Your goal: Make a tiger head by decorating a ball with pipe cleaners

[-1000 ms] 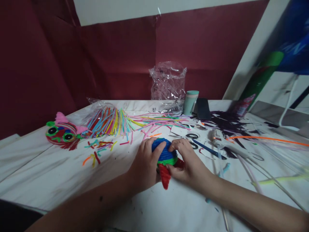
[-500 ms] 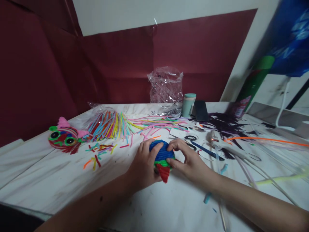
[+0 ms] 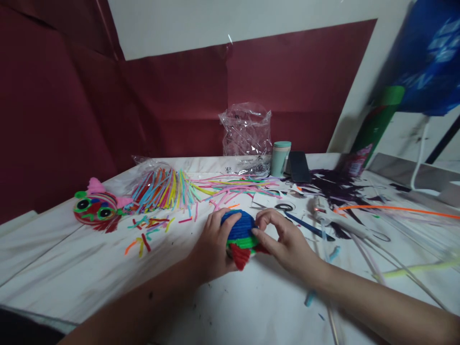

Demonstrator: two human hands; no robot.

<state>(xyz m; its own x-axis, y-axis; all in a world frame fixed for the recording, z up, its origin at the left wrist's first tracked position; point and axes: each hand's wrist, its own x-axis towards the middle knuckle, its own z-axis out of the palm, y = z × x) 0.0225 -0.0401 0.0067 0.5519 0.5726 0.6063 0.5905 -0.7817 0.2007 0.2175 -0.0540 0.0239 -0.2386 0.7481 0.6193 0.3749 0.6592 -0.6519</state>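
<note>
A rounded craft piece [image 3: 240, 226], covered in rows of blue and green pipe cleaner with a red tuft at its lower front, is held above the table. My left hand [image 3: 212, 249] wraps round its left side, fingers over the top. At its right edge, the thumb and forefinger of my right hand [image 3: 282, 239] are pinched together; a bit of dark red shows beneath them. To the left lies a finished pipe-cleaner figure [image 3: 96, 211] with googly eyes and pink fins. Scissors [image 3: 283, 207] rest just beyond my right hand.
A bundle of colourful pipe cleaners [image 3: 161, 189] lies behind, with short offcuts [image 3: 143, 237] in front. On the right are a glue gun [image 3: 328, 211], an orange pipe cleaner [image 3: 391, 209] and dark purple scraps [image 3: 327, 184]. A green cup [image 3: 280, 159] and phone [image 3: 299, 166] stand at the back.
My right hand has shifted slightly right along the craft piece's edge, thumb and forefinger now closer together. The piece has turned a little, and dark red shows below my right fingers.
</note>
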